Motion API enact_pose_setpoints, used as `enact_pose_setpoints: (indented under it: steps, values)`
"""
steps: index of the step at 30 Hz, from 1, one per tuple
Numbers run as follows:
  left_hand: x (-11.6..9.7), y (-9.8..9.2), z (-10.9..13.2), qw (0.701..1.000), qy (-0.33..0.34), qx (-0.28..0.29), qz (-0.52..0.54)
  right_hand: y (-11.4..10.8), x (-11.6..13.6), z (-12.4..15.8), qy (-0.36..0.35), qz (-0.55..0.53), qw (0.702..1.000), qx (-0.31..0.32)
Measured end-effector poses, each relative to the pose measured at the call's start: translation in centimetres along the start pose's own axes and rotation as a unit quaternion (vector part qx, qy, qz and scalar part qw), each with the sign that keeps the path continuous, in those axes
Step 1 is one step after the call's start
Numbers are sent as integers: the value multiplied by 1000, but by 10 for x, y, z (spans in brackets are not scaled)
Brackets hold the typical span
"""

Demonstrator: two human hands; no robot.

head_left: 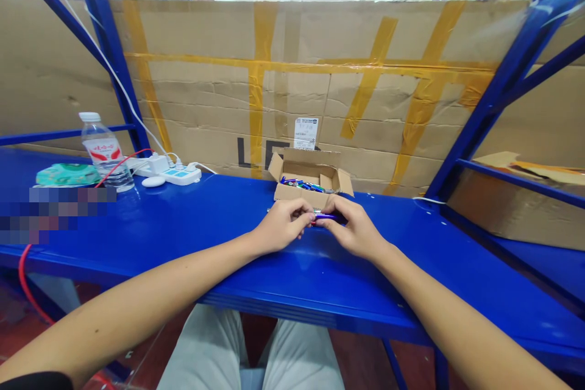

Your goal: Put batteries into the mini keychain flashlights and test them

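Observation:
Between my two hands is a slim purple pen, lying roughly level just above the blue table. My left hand is closed, thumb and forefinger pinching at the pen's left end. The fingers of my right hand are wrapped round its right part, with the thumb below. Small silvery and red bits show near the left fingertips, too small to make out. Right behind my hands stands an open cardboard box with several blue and coloured pens inside; my hands hide part of its front.
On the blue table, a water bottle, a green soft pack and a white power strip stand at the left. Taped cardboard walls off the back. Another carton lies right, beyond the blue frame.

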State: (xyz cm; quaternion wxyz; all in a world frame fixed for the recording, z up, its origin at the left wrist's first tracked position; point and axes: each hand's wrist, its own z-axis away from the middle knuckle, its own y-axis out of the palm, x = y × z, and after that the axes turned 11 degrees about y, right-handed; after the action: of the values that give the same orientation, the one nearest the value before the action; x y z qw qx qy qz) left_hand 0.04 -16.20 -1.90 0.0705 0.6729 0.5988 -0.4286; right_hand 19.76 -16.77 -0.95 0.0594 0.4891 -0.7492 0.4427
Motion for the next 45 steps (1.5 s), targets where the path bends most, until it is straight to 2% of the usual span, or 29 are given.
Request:
enact_pose_setpoints:
  steps: [3, 6, 9, 13, 16, 18, 20, 23, 25, 28, 32, 37, 41, 45]
  values:
    - [-1, -2, 1, 993, 70, 8, -94, 0, 1, 0, 35, -13, 999, 30]
    - [0, -4, 2, 970, 154, 16, -187, 1, 2, -1, 124, -75, 986, 83]
    - [5, -6, 3, 949, 206, 37, -236, 2, 2, -2, 238, -189, 940, 157]
    - [12, -6, 2, 926, 243, 70, -281, 4, -1, -3, 315, -308, 872, 211]
    - [14, -6, 1, 917, 265, 76, -290, 3, -4, -4, 342, -333, 849, 227]
    - [14, -6, 0, 917, 268, 72, -286, 2, -5, -6, 344, -330, 849, 226]
    - [13, -5, 0, 923, 259, 64, -276, 0, -5, -7, 328, -305, 867, 219]
    - [11, -5, 0, 942, 221, 53, -248, -3, -4, -9, 256, -192, 929, 187]
    - [10, -4, -1, 956, 183, 39, -224, -3, -3, -9, 189, -103, 965, 148]
    - [9, -2, -2, 977, 106, 7, -184, 0, -3, -7, 106, -14, 991, 78]
    - [9, 1, -3, 997, 3, -13, -70, 4, -6, -2, 43, 51, 997, 33]
    - [7, 3, -3, 995, -78, -11, 67, 3, -9, 0, -86, 123, 989, 2]
    - [3, 3, -4, 990, -83, -26, 114, 3, -10, 2, -155, 198, 967, -28]
    - [-2, 1, -3, 991, -72, -13, 110, 4, -11, 6, -196, 270, 942, -33]
